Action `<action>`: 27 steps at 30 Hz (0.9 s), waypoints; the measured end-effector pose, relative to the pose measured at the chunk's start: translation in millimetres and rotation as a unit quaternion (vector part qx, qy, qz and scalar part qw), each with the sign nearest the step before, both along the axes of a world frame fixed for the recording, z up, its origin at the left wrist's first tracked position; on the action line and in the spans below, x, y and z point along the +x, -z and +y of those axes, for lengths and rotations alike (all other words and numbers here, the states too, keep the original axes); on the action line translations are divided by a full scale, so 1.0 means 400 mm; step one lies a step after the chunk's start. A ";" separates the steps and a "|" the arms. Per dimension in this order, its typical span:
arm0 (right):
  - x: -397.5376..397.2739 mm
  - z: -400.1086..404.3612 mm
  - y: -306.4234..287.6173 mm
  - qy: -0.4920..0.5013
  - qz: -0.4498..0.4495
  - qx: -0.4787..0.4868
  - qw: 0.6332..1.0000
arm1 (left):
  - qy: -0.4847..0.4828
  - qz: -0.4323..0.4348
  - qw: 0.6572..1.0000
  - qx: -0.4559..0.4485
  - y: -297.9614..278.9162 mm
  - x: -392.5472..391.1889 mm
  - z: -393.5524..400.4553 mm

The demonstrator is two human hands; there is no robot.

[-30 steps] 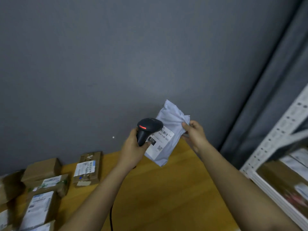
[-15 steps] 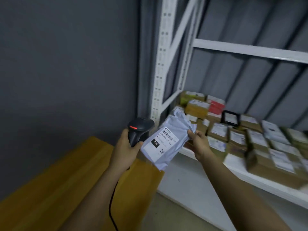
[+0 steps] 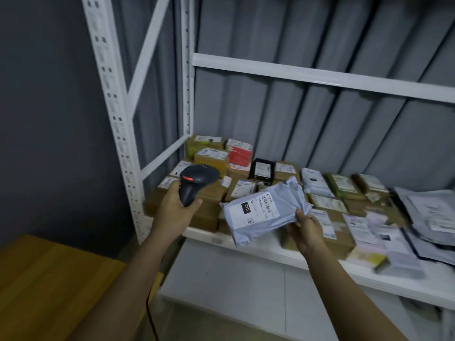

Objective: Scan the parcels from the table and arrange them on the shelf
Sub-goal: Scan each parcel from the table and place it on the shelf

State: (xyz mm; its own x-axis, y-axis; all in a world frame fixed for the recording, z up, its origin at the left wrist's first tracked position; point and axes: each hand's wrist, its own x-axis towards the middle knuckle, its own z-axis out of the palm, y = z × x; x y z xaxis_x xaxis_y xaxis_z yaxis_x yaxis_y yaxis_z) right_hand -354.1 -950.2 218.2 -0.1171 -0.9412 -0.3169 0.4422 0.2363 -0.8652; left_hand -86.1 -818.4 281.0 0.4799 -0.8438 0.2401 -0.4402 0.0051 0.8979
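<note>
White steel made the shelf (image 3: 320,77), the largest thing in view, and every place below is given relative to it; to the left of the shelf and lower stood a corner of the yellow wooden table (image 3: 49,279); on the shelf board lay many cardboard boxes (image 3: 209,156) at the left and back, and flat grey mailers (image 3: 433,212) at the right end. Before the shelf's front edge, above the boxes and not touching them, the grey poly parcel (image 3: 266,212) was held with its label upward; it looked soft, light and wrinkled, with a smooth film that was probably slippery, so I judged that it would sag if taken by one corner only; a hold across its lower right edge with fingers under it seemed safest. The right hand (image 3: 305,232) gripped exactly that edge, thumb on top and fingers curled below. The left hand (image 3: 174,210), near the shelf's left post, was closed around the handle of the black scanner (image 3: 197,180), whose red light glowed; its cable (image 3: 150,313) hung down.
</note>
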 end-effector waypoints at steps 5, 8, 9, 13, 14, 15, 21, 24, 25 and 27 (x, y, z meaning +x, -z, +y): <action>-0.119 -0.129 0.000 0.031 0.007 -0.010 0.999 | -0.016 0.023 1.000 -0.004 0.020 -0.069 -0.149; -0.133 -0.203 0.004 0.039 0.011 -0.008 0.999 | -0.026 0.034 0.999 -0.004 0.039 -0.088 -0.214; -0.128 -0.226 0.002 0.035 0.009 -0.008 0.999 | -0.030 0.032 0.999 -0.003 0.040 -0.092 -0.233; -0.081 -0.327 0.016 0.024 0.009 0.011 1.000 | -0.049 0.023 0.999 0.005 0.056 -0.090 -0.310; -0.066 -0.351 0.020 0.024 0.000 0.021 1.000 | -0.053 0.022 0.998 0.011 0.061 -0.086 -0.331; -0.049 -0.376 0.020 0.023 -0.016 0.029 0.999 | -0.057 0.022 0.998 0.016 0.068 -0.079 -0.353; 0.062 -0.592 0.047 0.029 0.040 -0.002 0.999 | -0.078 0.038 0.996 0.026 0.104 -0.017 -0.505; 0.111 -0.699 0.030 -0.016 0.137 -0.003 0.990 | -0.084 0.044 0.995 0.030 0.121 0.023 -0.584; 0.126 -0.725 0.028 -0.030 0.166 0.012 0.986 | -0.089 0.051 0.994 0.030 0.127 0.035 -0.606; 0.161 -0.767 0.036 -0.070 0.206 0.039 0.975 | -0.094 0.055 0.994 0.028 0.137 0.055 -0.644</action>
State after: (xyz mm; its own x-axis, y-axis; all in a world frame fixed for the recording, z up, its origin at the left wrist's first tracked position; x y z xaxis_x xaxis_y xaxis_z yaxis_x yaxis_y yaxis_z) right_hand -289.5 -1256.9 203.8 -0.1220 -0.9321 -0.3410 0.0195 0.3413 -0.9398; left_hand -64.1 -1076.1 226.2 0.6510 -0.7476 0.1317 -0.3269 -0.1195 0.9375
